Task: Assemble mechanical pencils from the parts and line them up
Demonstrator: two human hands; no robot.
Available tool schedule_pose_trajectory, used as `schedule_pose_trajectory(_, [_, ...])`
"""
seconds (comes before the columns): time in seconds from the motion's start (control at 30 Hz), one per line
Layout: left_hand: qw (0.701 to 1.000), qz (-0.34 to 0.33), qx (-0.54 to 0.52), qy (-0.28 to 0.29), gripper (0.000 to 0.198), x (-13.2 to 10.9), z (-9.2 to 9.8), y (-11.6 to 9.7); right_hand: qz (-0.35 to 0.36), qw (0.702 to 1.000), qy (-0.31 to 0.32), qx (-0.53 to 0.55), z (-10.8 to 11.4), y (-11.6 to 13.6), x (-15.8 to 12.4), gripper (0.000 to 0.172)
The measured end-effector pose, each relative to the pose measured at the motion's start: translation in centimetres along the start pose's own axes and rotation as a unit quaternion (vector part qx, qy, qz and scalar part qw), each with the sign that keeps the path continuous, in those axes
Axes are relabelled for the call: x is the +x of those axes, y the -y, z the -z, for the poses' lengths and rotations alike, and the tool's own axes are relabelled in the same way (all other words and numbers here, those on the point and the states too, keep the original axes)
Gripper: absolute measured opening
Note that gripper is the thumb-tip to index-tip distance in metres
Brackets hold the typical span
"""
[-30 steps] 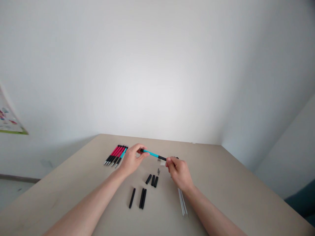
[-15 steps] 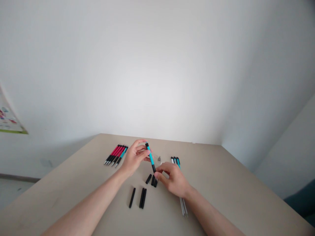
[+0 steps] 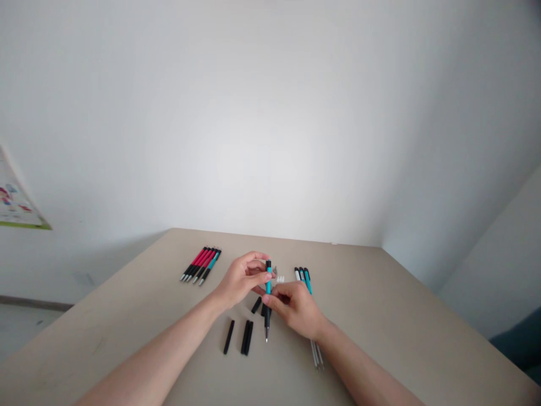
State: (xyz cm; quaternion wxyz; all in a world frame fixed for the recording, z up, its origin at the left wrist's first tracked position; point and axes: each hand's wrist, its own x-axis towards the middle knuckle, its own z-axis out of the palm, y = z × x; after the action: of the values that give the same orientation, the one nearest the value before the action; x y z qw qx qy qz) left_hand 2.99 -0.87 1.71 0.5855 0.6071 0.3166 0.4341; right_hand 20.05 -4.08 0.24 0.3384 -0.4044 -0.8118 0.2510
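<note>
A turquoise and black pen [image 3: 268, 286] stands almost upright between my two hands, its metal tip pointing down and showing below the black grip. My left hand [image 3: 247, 277] is closed on the upper turquoise barrel, with a fingertip at the black top end. Lower down, my right hand [image 3: 296, 304] pinches the pen near the start of the black grip. Short black pieces [image 3: 256, 305] lie on the table behind the pen, partly hidden by it and my right hand. Three longer black tubes [image 3: 229, 337] rest closer to me, left of the pen tip.
Several red and turquoise pens [image 3: 201, 265] lie in a row at the left. Turquoise and white barrels [image 3: 307, 277] with black ends lie at the right, with thin refills [image 3: 315, 356] nearer me. Small white parts [image 3: 280, 279] and metal bits sit behind my hands, on the beige table [image 3: 139, 321].
The pen has swung from a slant to nearly vertical and moved slightly right and toward me. My left hand moved right and down with it; my right hand now grips higher, uncovering the metal tip.
</note>
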Motion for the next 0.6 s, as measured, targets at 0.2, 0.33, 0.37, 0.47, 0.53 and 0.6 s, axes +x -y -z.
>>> schedule_pose_trajectory(0.2, [1.000, -0.011, -0.013, 0.015, 0.052, 0.18, 0.02, 0.17, -0.015, 1.000, -0.008, -0.003, -0.13, 0.09, 0.01, 0.046])
schedule_pose_trajectory(0.33, [0.999, -0.019, -0.014, 0.041, 0.054, 0.13, 0.01, 0.19, -0.021, 1.000, -0.006, 0.000, -0.18, 0.13, -0.01, 0.045])
schedule_pose_trajectory(0.37, [0.999, -0.021, -0.013, 0.043, 0.055, 0.12, 0.00, 0.17, -0.022, 1.000, -0.004, 0.001, -0.18, 0.14, -0.01, 0.044])
schedule_pose_trajectory(0.47, [0.999, -0.026, -0.006, 0.039, 0.052, 0.16, 0.04, 0.18, -0.016, 1.000, -0.002, -0.003, -0.15, 0.23, 0.00, 0.041])
schedule_pose_trajectory(0.53, [0.999, -0.033, 0.001, 0.037, 0.047, 0.21, 0.12, 0.22, -0.011, 1.000, -0.001, -0.008, -0.12, 0.31, -0.01, 0.040])
schedule_pose_trajectory(0.6, [0.999, -0.037, 0.003, 0.031, 0.045, 0.25, 0.19, 0.26, -0.007, 1.000, 0.000, -0.009, -0.14, 0.35, -0.04, 0.039])
